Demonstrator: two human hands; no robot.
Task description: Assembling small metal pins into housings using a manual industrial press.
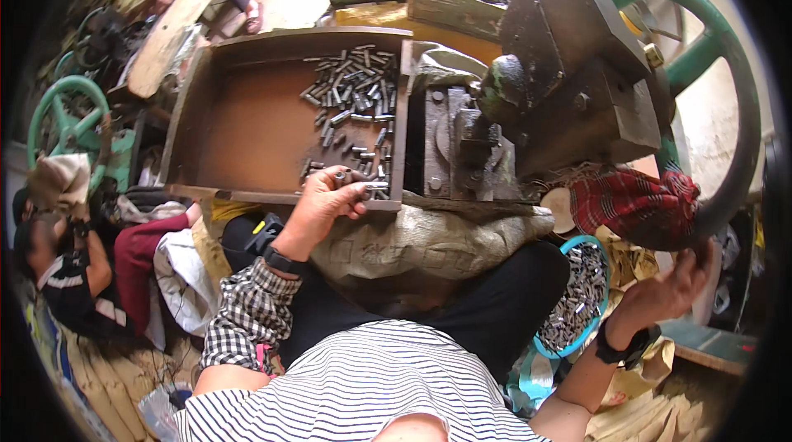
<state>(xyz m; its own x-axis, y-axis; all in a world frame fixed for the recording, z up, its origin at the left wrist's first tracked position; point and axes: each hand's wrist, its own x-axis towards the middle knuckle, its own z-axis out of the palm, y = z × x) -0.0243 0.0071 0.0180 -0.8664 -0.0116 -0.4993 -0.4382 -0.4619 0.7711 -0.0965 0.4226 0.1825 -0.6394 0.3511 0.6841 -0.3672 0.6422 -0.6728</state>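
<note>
My left hand (324, 201) is closed, thumb against fingers, on a few small metal cylinders over the near right corner of a shallow tray (247, 124). Many more short metal cylinders (355, 83) lie heaped along the tray's right side. To the right of the tray stands a dark hand press (569, 71) with a steel die block (474, 145) under its ram. My right hand (672, 285) is raised just below the green press wheel (738, 96), its fingers apart and close to the lower rim; whether they touch it cannot be told.
By my right knee sits a blue basket (582, 293) full of metal cylinders. A red plaid cloth (623, 203) is tied at the wheel. A wooden box of metal parts (462, 9) stands behind. At left, another person (74, 265) sits near a second green wheel (70, 124).
</note>
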